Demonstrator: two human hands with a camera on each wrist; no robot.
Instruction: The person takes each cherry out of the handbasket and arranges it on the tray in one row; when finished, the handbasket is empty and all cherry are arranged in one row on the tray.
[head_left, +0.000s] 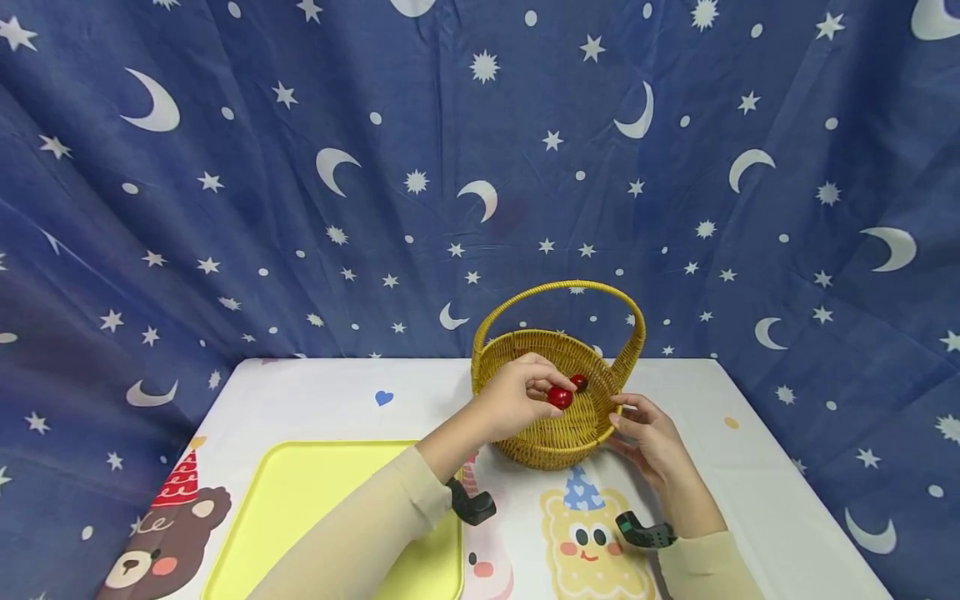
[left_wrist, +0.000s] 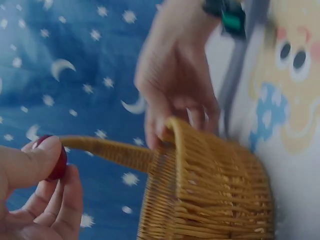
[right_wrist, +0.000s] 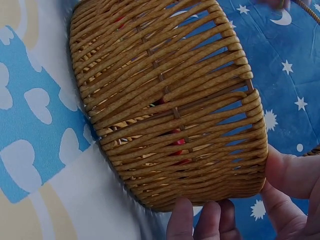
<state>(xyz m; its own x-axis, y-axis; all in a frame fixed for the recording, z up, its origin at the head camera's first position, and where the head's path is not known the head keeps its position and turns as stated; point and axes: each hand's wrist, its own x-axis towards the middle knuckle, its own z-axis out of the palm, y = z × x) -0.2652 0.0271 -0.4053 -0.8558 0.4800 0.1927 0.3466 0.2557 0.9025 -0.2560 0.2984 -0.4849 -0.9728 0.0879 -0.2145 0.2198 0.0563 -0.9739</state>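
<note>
One glossy round red fruit [head_left: 559, 398] is pinched by the left hand [head_left: 516, 395] over a yellow woven basket [head_left: 543, 459], which the right hand [head_left: 654, 439] grips, presumably for steadiness.

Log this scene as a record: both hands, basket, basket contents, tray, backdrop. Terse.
left hand: pinches a red fruit above the basket opening
right hand: holds the basket rim
basket: yellow-brown weave, upright, handle raised
basket contents: at least one more dark red fruit; full count unclear
tray: yellow, left of basket, partly hidden by left sleeve
backdrop: blue curtain, moons and stars
</note>
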